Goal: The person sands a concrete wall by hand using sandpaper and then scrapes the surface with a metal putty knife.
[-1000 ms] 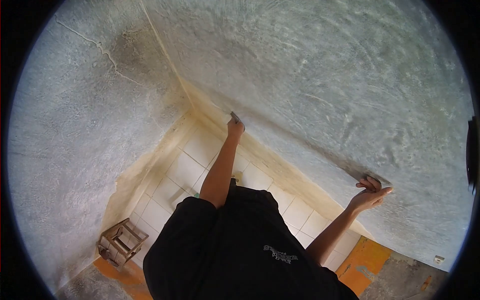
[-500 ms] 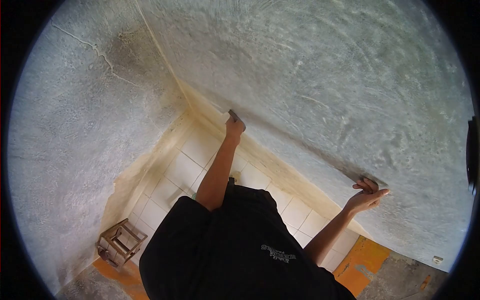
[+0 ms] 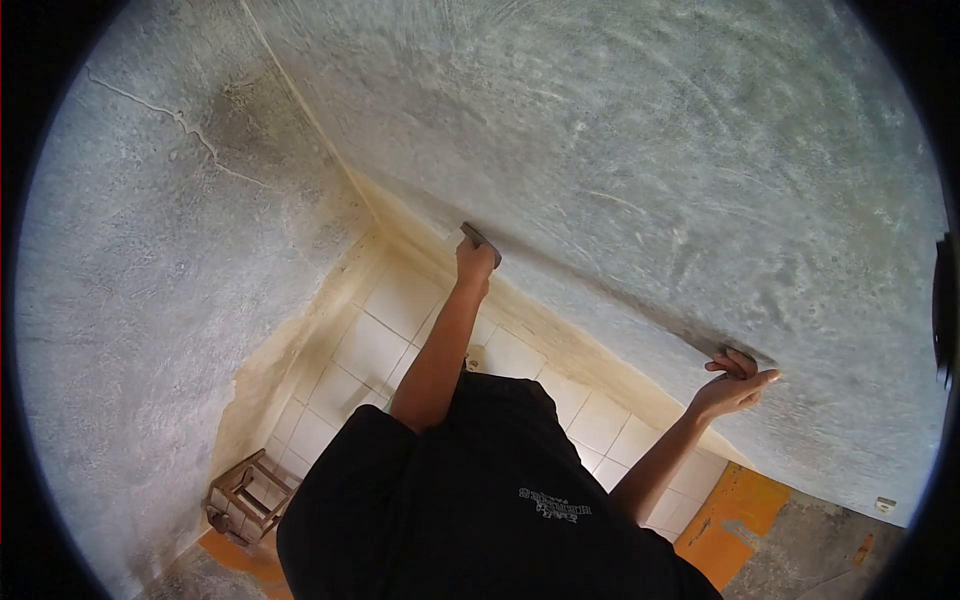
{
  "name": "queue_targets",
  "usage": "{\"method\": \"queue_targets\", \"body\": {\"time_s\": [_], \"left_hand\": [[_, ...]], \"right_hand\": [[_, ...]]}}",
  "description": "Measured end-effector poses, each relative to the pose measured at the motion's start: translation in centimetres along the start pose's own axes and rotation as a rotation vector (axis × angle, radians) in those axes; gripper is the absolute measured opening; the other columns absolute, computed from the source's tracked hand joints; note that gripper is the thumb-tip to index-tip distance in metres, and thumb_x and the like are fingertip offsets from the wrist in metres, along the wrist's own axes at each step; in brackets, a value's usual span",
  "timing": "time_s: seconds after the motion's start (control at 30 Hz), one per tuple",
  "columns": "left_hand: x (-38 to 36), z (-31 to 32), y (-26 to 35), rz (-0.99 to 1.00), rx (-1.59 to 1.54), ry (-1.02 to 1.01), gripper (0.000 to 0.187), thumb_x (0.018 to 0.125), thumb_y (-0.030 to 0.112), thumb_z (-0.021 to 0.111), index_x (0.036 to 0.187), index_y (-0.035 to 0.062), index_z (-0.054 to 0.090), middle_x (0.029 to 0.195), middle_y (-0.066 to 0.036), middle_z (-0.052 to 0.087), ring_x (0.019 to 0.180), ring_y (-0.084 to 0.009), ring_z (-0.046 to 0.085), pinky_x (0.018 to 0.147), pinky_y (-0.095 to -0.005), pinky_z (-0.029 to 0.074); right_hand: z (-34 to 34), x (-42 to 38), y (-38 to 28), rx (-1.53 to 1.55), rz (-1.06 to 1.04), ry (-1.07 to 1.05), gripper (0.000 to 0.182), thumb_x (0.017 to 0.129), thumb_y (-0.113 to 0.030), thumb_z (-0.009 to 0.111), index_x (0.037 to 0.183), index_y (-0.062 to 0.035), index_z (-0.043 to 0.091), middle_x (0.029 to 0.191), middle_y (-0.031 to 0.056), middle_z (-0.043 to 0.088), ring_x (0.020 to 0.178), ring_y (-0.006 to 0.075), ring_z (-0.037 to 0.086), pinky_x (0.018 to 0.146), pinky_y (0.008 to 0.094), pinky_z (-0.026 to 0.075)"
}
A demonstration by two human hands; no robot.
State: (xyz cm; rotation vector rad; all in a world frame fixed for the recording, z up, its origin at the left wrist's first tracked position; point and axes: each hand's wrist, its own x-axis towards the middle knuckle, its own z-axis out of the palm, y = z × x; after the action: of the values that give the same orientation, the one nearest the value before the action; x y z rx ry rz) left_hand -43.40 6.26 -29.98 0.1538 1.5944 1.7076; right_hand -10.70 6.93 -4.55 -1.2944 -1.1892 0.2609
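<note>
My left hand [image 3: 475, 262] is closed around a dark, flat, narrow block [image 3: 482, 243]. The block's long side lies against the grey-blue wall [image 3: 640, 190], just above the yellowish band at its base. What the block is made of I cannot make out. Further right, my right hand [image 3: 735, 388] rests by the same wall with its fingers apart and partly bent. Its fingertips are at or very near the surface, and a dark shadow falls beside them. No object shows in it.
A second wall [image 3: 150, 280] with a crack meets this one at a corner on the left. Below lie white floor tiles [image 3: 370, 345]. A small wooden stool [image 3: 250, 495] stands at lower left. Orange-painted floor [image 3: 735, 520] and a wall socket [image 3: 885, 505] are at lower right.
My left hand and the dark block have shifted slightly right along the wall. My right hand stays nearly in place, while the whole view has turned a little.
</note>
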Motion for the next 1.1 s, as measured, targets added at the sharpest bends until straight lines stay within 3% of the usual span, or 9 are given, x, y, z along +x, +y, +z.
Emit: {"method": "queue_targets", "body": {"time_s": [0.13,0.23,0.4,0.53,0.63,0.77,0.87,0.97,1.1], "left_hand": [[2.5,-1.2,-2.4,-0.069,-0.079,0.014,0.027,0.074,-0.004,0.040,0.096,-0.0038,0.056,0.087,-0.007,0.057,0.075,-0.0138,0.053,0.065,-0.0278,0.044],[2.0,-1.4,-2.5,-0.058,-0.129,-0.118,0.026,0.074,-0.004,0.040,0.094,-0.0030,0.056,0.088,-0.007,0.057,0.075,-0.0140,0.053,0.065,-0.0280,0.044],[-2.8,1.5,0.9,0.034,-0.001,-0.049,0.022,0.077,-0.002,0.041,0.093,-0.0017,0.056,0.082,-0.006,0.056,0.070,-0.0128,0.052,0.060,-0.0271,0.042],[-0.8,0.9,-0.8,-0.035,-0.067,-0.028,0.023,0.078,-0.003,0.039,0.093,-0.0016,0.056,0.082,-0.007,0.057,0.071,-0.0135,0.053,0.060,-0.0262,0.043],[-1.0,1.0,-0.7,-0.138,-0.037,-0.116,0.026,0.077,-0.003,0.038,0.097,-0.0029,0.056,0.087,-0.008,0.057,0.076,-0.0148,0.054,0.063,-0.0259,0.044],[-4.6,4.4,-0.7,0.044,-0.144,-0.005,0.033,0.077,-0.005,0.038,0.106,-0.0066,0.053,0.097,-0.009,0.056,0.085,-0.0146,0.053,0.074,-0.0264,0.045],[-5.6,4.5,1.0,-0.010,-0.079,0.005,0.036,0.081,-0.003,0.040,0.115,-0.0102,0.050,0.092,-0.010,0.057,0.075,-0.0148,0.053,0.063,-0.0254,0.044],[-3.8,3.3,-0.1,-0.127,-0.206,-0.028,0.036,0.080,-0.003,0.041,0.114,-0.0078,0.050,0.093,-0.009,0.057,0.076,-0.0155,0.054,0.065,-0.0261,0.045],[-6.2,4.6,0.3,-0.114,-0.277,-0.112,0.032,0.081,-0.005,0.041,0.111,-0.0038,0.051,0.089,-0.007,0.056,0.075,-0.0147,0.053,0.065,-0.0266,0.044]], "right_hand": [[-0.1,0.0,0.2,0.042,0.008,-0.007,0.081,0.097,-0.059,0.023,0.056,-0.0009,0.062,0.044,0.0093,0.057,0.033,0.0148,0.052,0.036,0.0202,0.042],[-0.4,0.0,0.6,0.082,0.011,-0.028,0.078,0.097,-0.058,0.027,0.058,0.0000,0.063,0.046,0.0086,0.057,0.034,0.0140,0.052,0.036,0.0205,0.042],[-0.3,0.1,0.5,0.017,0.002,-0.031,0.083,0.097,-0.059,0.020,0.057,0.0006,0.062,0.045,0.0114,0.057,0.033,0.0163,0.052,0.035,0.0205,0.042],[-0.6,0.1,0.8,0.109,0.018,-0.055,0.078,0.098,-0.056,0.026,0.059,0.0000,0.063,0.047,0.0088,0.058,0.035,0.0138,0.052,0.036,0.0210,0.042],[-0.7,0.1,1.0,0.113,0.007,-0.059,0.077,0.098,-0.055,0.026,0.059,-0.0001,0.063,0.047,0.0088,0.058,0.035,0.0143,0.053,0.035,0.0211,0.043],[-0.7,0.1,0.8,0.114,0.006,-0.073,0.077,0.098,-0.056,0.026,0.059,-0.0003,0.063,0.048,0.0090,0.058,0.036,0.0151,0.054,0.036,0.0214,0.044],[-0.7,0.1,0.7,0.111,0.022,-0.077,0.077,0.098,-0.056,0.026,0.059,-0.0003,0.063,0.048,0.0095,0.058,0.036,0.0154,0.055,0.037,0.0218,0.045],[-0.8,0.1,0.7,0.123,0.021,-0.079,0.078,0.098,-0.056,0.025,0.059,0.0001,0.063,0.049,0.0104,0.059,0.037,0.0156,0.055,0.037,0.0222,0.045],[-1.2,0.1,1.2,0.130,0.010,-0.127,0.078,0.098,-0.056,0.024,0.062,0.0016,0.063,0.051,0.0116,0.060,0.038,0.0168,0.056,0.039,0.0230,0.046]]}}
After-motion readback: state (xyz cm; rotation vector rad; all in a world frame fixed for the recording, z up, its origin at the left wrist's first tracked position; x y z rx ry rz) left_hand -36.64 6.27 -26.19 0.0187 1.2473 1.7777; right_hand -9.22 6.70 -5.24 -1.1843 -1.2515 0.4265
